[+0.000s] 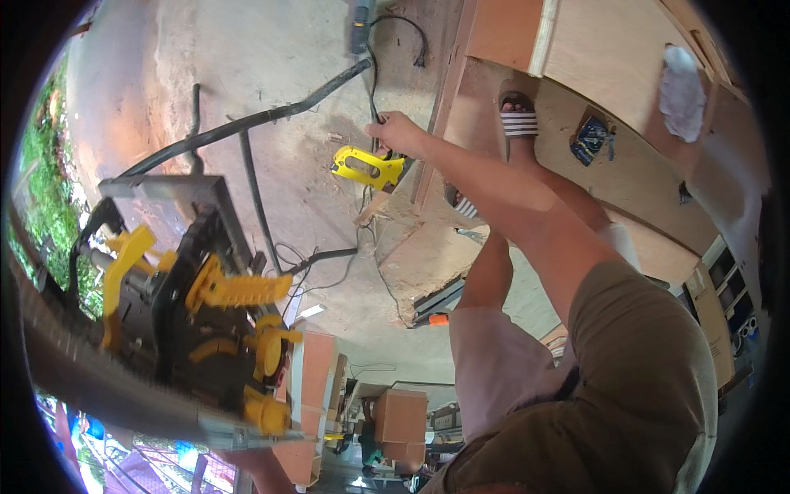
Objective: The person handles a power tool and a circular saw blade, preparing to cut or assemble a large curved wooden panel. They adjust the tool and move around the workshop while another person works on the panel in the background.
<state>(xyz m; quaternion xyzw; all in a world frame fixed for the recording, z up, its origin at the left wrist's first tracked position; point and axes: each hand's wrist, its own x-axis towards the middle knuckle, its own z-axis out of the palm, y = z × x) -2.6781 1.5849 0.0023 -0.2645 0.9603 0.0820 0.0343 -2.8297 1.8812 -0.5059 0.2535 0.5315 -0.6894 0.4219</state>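
**Hold the cord, mind the yellow tool**

Our right hand (pixel 401 134) seems to have its fingers closed on the black cord (pixel 373 100). We should pinch it firmly but pull softly. Just below the grip is the yellow staple gun (pixel 360 155); we can't tell if our fingers touch it. It could catch the cord, so we should go slowly. Left of the grip is a bent black leg (pixel 255 120), another likely snag. Farther down-left is the machine with yellow parts (pixel 239 290).
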